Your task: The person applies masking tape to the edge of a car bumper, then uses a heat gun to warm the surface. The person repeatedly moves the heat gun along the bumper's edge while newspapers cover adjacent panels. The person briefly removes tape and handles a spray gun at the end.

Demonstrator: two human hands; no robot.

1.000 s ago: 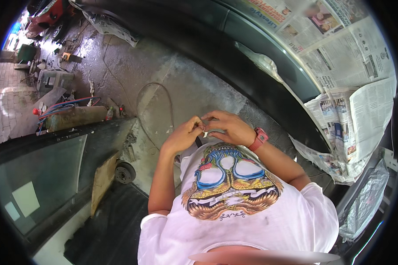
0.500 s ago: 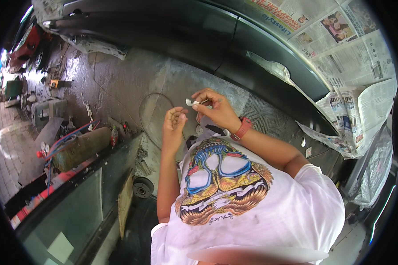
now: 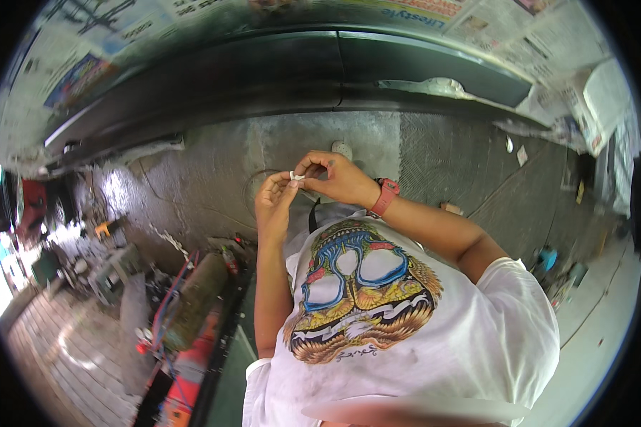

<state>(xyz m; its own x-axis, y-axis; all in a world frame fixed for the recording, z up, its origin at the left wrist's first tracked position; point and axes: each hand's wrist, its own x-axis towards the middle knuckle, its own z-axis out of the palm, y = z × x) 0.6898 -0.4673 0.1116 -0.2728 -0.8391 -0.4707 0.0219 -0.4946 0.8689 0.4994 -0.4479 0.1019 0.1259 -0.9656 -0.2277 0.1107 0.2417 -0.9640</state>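
Note:
Pinched between my hands, in front of my chest, is a small crumpled white piece (image 3: pixel 296 176); its kind cannot be made out. My left hand (image 3: pixel 273 203) has its thumb and fingertips closed on the left end. My right hand (image 3: pixel 340 178), with a red watch (image 3: pixel 384 198) on its wrist, holds the other end between thumb and forefinger. Beyond both hands stretches the dark lower side of a car body (image 3: pixel 263 78). Newspaper sheets (image 3: pixel 470 32) cover the part above it.
To the left, a greenish gas cylinder (image 3: pixel 198 293) lies beside red and blue hoses (image 3: pixel 165 302). A grey case (image 3: pixel 116 272) stands farther left. On the concrete floor (image 3: pixel 214 156) a thin cable loops near my hands. Loose plastic and paper hang at the far right.
My left hand has come up to the white piece and now grips it along with my right. The view has turned, so the car side runs level across the top.

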